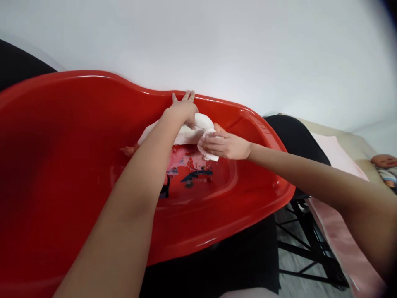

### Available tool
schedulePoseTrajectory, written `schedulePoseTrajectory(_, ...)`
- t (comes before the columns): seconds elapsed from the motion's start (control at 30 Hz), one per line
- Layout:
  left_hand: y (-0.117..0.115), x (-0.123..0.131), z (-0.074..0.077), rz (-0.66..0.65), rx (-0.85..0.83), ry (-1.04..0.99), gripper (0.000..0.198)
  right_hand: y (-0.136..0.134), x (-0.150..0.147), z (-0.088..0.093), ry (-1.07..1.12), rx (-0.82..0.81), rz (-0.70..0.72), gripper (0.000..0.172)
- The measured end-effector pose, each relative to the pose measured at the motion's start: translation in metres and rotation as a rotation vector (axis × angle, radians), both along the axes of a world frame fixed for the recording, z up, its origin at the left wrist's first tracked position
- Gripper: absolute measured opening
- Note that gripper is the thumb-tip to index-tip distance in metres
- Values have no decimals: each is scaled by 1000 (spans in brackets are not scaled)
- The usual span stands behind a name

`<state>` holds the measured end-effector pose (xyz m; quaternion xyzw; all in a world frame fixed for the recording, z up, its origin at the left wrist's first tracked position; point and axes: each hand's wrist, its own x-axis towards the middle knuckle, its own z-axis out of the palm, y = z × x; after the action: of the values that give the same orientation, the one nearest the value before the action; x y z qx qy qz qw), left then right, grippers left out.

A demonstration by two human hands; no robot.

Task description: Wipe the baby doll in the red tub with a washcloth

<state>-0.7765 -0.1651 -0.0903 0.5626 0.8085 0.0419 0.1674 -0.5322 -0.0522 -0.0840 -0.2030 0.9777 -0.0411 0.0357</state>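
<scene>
A large red plastic baby tub [62, 157] fills the left and middle of the view. Inside it lies a doll [130, 150], mostly covered by a white cloth [204, 123]; a pink limb shows at the left. My left hand [182, 109] reaches over the doll near the tub's far rim, fingers stretched out and resting on the cloth. My right hand [225, 145] comes in from the right, its fingers pinched on a fold of the white cloth. A colourful printed picture [194, 169] shows on the tub's floor below the hands.
A white wall stands right behind the tub. A black surface [294, 136] carries the tub, with a black metal frame [307, 240] beneath. To the right lie a pink mat [335, 161] and a second doll [384, 165] at the frame's edge.
</scene>
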Motion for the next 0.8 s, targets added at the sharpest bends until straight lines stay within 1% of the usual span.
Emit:
schedulePoseTrajectory(0.07, -2, 3, 3, 6, 6, 0, 75, 6, -3, 16, 7, 43, 13, 47)
schedulePoseTrajectory(0.1, -3, 5, 5, 11, 6, 4, 73, 10, -6, 18, 25, 64, -14, 46)
schedulePoseTrajectory(0.13, -3, 7, 6, 19, 1, 12, 73, 14, -8, 16, 31, 88, -42, 45)
schedulePoseTrajectory(0.2, -3, 9, 9, 31, -14, 37, 77, 20, -11, 1, 2, 111, -85, 43)
schedulePoseTrajectory(0.27, -1, 9, 9, 36, -21, 57, 84, 25, -10, -21, -49, 99, -94, 44)
schedulePoseTrajectory(0.33, 2, 8, 8, 37, -20, 60, 90, 30, -5, -44, -82, 79, -92, 48)
schedulePoseTrajectory(0.4, 4, 6, 6, 39, -18, 54, 92, 35, 1, -63, -122, 72, -71, 53)
schedulePoseTrajectory(0.47, 4, 6, 6, 46, -23, 62, 91, 41, 7, -76, -181, 77, -54, 56)
schedulePoseTrajectory(0.53, 3, 7, 7, 47, -42, 81, 88, 47, 12, -86, -233, 94, -66, 58)
schedulePoseTrajectory(0.6, 2, 9, 10, 45, -65, 93, 85, 50, 17, -91, -259, 104, -108, 57)
schedulePoseTrajectory(0.67, 2, 11, 11, 46, -76, 93, 84, 51, 26, -92, -282, 73, -160, 52)
schedulePoseTrajectory(0.73, 2, 12, 12, 53, -81, 103, 82, 50, 40, -88, -272, -3, -241, 44)
schedulePoseTrajectory(0.8, 2, 14, 13, 64, -96, 133, 77, 46, 58, -78, -213, -59, -325, 37)
